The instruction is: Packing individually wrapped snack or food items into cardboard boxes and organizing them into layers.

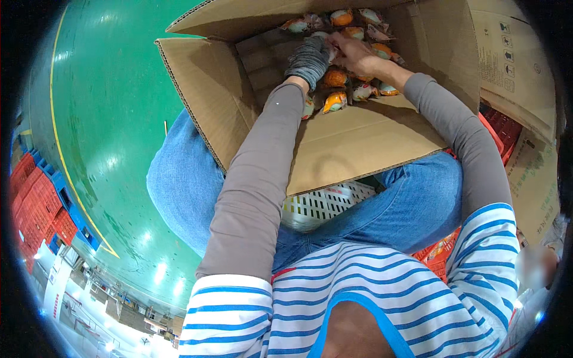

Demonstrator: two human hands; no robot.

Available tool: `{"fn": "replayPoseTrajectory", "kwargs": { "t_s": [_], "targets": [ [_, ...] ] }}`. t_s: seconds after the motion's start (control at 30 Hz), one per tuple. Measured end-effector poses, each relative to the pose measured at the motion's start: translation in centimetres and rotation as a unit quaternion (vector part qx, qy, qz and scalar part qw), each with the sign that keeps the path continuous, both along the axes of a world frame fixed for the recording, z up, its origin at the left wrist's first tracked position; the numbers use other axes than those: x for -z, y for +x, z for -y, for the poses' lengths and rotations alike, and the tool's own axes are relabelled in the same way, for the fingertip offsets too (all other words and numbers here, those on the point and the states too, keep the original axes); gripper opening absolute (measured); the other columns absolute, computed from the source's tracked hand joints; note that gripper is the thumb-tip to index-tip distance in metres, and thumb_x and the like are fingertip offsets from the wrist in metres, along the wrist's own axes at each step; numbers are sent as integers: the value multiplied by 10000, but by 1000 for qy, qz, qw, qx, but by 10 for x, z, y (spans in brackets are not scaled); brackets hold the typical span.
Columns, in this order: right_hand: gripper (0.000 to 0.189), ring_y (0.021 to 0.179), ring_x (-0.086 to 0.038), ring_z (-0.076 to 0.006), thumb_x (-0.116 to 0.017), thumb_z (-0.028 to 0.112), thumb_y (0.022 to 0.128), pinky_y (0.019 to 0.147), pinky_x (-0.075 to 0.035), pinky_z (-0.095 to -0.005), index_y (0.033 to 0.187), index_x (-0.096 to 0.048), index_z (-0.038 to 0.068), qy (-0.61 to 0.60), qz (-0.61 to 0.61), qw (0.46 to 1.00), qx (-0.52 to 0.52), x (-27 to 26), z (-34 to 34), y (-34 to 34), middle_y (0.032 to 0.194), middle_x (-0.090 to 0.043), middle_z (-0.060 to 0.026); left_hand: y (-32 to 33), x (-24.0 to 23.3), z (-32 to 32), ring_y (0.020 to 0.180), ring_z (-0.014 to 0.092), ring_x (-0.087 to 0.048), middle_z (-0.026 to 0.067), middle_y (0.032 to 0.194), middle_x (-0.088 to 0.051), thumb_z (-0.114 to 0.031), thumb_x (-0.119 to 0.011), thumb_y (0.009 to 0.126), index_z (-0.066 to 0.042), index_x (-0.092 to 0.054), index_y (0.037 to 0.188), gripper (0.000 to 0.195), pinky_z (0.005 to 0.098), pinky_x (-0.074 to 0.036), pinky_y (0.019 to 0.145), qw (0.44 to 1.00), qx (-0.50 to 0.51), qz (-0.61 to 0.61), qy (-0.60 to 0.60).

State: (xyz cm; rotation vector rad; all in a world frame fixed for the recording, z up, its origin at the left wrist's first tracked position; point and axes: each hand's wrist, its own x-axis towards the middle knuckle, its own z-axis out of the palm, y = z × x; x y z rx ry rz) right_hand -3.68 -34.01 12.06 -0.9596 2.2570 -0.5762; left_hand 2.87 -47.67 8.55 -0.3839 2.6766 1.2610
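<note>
An open cardboard box [367, 134] sits before me, between and above my knees. Inside it lie several egg-shaped items in clear and orange plastic wrappers, such as this wrapped item [335, 102] near the box's close side. My left hand [309, 58], in a grey knitted glove, reaches down into the middle of the box; its back hides most of its fingers. Close beside it, my bare right hand [358, 56] pinches a pale wrapped item [332, 54] between the two hands. Left of the gloved hand, the layer below shows a grid of faint squares [264, 58].
A white slatted plastic crate [322, 201] stands beneath the box, between my legs. Printed cartons [510, 58] and red crates [499, 129] are on my right. Green floor [112, 112] with a yellow line spreads left, with stacked red crates [36, 197] beyond. A person [537, 268] is at far right.
</note>
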Motion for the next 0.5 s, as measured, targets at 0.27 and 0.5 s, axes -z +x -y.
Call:
{"fn": "replayPoseTrajectory", "kwargs": {
  "t_s": [0.27, 0.5],
  "targets": [
    [370, 940, -531, -356, -624, 116, 754, 800, -443, -415, 1096, -507, 35, 77, -94, 991, -53, 27, -2, 8, 1010, -552, -187, 7, -8, 4, 972, 323, -560, 158, 1079, -577, -204, -487, 811, -77, -598, 1052, 294, 416, -446, 833, 967, 171, 54, -181],
    [245, 805, -573, -367, -573, 105, 753, 702, -471, -451, 982, -548, 23, 57, -133, 986, -82, 73, -13, 11, 857, -594, -183, 13, 14, 2, 983, 355, -531, 196, 1064, -565, -316, -434, 848, -50, -580, 1048, 364, 421, -420, 844, 957, 232, -6, -171]
  ]
}}
